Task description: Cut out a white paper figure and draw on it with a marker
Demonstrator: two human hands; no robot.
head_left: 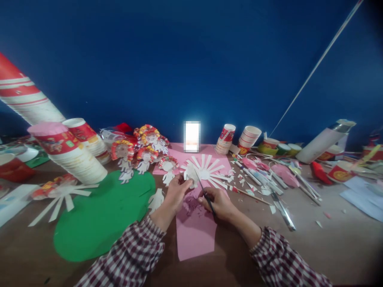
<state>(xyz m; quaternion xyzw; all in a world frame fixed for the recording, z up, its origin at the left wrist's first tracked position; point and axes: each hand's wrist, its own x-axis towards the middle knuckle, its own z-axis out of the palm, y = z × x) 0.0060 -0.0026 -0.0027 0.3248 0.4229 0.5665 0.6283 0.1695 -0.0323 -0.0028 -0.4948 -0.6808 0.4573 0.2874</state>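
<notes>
My left hand pinches a small white paper cut-out figure above a pink paper sheet. My right hand is closed around dark scissors, whose blades point up at the cut-out. Both hands hover over the pink sheet at the table's middle. Just beyond them lies a white cup cut into a sunburst on more pink paper.
A green paper disc lies to the left. Stacks of paper cups lean at left, more cups stand at the back. Finished paper dolls cluster behind. Pens, sticks and paper scraps litter the right side. A white bottle lies at the back right.
</notes>
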